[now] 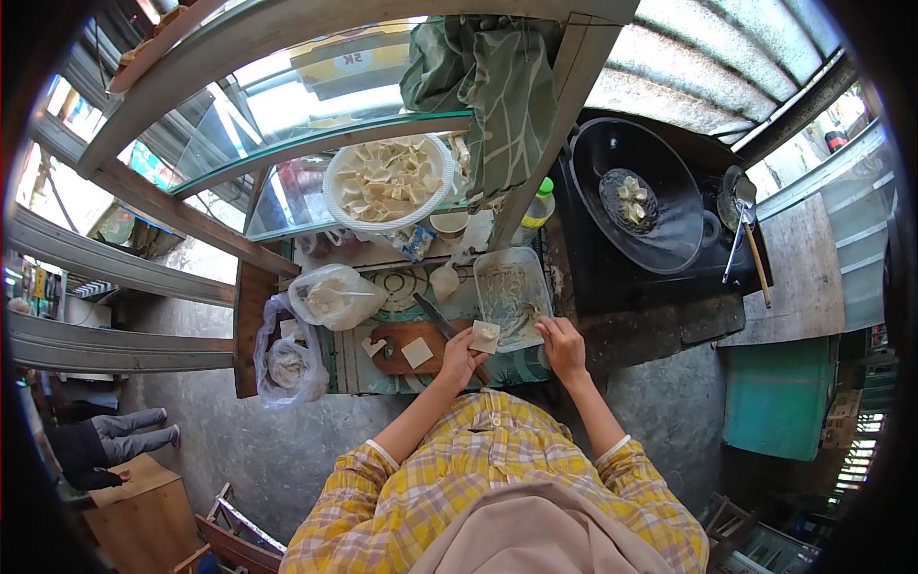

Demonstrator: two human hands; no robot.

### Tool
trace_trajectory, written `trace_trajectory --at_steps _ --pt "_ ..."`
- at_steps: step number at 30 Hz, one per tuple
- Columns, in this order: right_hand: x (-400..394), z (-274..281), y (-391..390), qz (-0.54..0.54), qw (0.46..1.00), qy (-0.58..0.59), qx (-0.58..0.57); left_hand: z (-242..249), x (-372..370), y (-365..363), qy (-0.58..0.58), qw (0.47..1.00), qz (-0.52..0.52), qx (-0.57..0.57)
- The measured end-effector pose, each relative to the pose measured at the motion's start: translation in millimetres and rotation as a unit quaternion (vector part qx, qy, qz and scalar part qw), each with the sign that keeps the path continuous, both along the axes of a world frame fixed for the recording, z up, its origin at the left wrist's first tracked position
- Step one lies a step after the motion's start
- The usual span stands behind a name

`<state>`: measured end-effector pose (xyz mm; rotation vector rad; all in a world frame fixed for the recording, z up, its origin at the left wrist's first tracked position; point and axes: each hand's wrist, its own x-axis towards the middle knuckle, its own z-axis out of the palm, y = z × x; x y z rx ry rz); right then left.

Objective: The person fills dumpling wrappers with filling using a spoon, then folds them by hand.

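Note:
My left hand (461, 362) holds a square white wrapper (486, 335) with a small lump of filling on it. A thin utensil is pinched in my right hand (562, 346), its tip over the clear tray (513, 297), which has some pale filling smeared inside. Left of my left hand, a wooden board (390, 361) bears another square wrapper (417, 352). A knife (435, 317) lies slanting across the board's edge, its handle partly hidden by my left hand. Beside the board is a further wrapper (373, 346).
A large wok (669, 220) on the stove at right holds frying pieces (631, 199). Beside it lie a ladle and a spatula (755, 244). A white basket (333, 187) of folded pieces stands behind glass. Plastic bags (318, 373) sit at left; a person (105, 445) is far left.

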<state>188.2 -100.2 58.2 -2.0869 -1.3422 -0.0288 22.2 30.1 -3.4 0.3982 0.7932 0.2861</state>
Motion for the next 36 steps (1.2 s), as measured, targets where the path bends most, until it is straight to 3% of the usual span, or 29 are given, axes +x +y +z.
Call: trace_trajectory --at_steps 7,10,18,23,29,33,36 --pt "-15 -8 -20 0.085 0.996 0.035 -0.01 -29 1 -6 0.013 1.0 0.019 -0.016" --pt "1 -11 -17 0.032 0.997 0.019 0.069 -33 -1 -6 0.002 1.0 0.022 -0.022" --pt "-29 -18 -21 0.09 0.994 0.066 0.021 -28 -1 -8 -0.009 1.0 0.022 -0.009" --pt "-9 -22 -21 -0.013 0.996 0.069 0.054 -26 -7 -5 -0.002 0.999 0.044 -0.023" --pt "-13 -36 -22 0.031 0.989 0.126 0.065 -18 -7 -4 -0.02 0.998 0.05 -0.031" --pt "3 -36 -17 -0.06 0.98 0.173 0.073 -19 -12 0 -0.007 0.999 0.043 -0.012" --pt "-1 -39 -22 -0.006 0.967 0.251 0.052 -16 -13 2 -0.005 0.999 0.048 -0.013"
